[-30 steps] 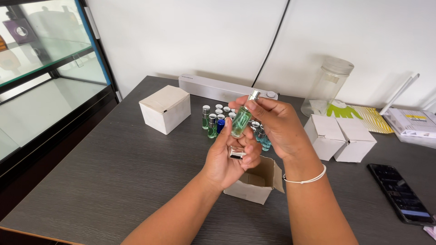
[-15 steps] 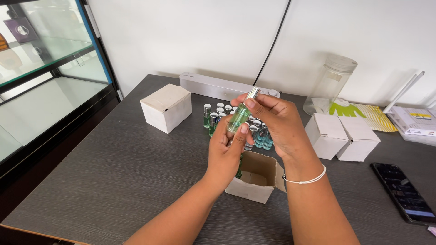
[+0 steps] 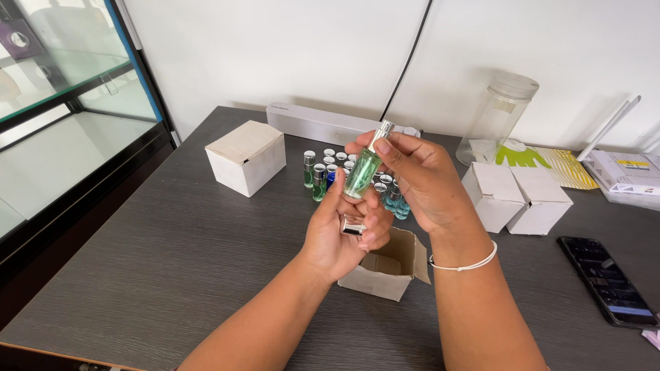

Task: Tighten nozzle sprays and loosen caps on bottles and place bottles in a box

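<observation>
Green glass vial (image 3: 362,172) pinched in right hand (image 3: 419,178)'s grip; left hand (image 3: 344,230) clasps silver cap (image 3: 352,225).

Counted in view:

- One green glass spray bottle with silver nozzle (image 3: 363,172), centre.
- One loose silver cylindrical cap (image 3: 352,225), at 6 o'clock of that bottle.
- Three closed white cardboard cube boxes: one (image 3: 246,157) at 9 o'clock, two (image 3: 493,194) (image 3: 543,199) at 3 o'clock.
- One open brown-lined cardboard box (image 3: 389,264), at 6 o'clock.
- About a dozen small silver-capped glass vials, green and blue (image 3: 318,180); exact count partly hidden.
- One clear lidded plastic jar (image 3: 498,117), at 1 o'clock.
- One black smartphone (image 3: 608,280), at 4 o'clock.
</observation>
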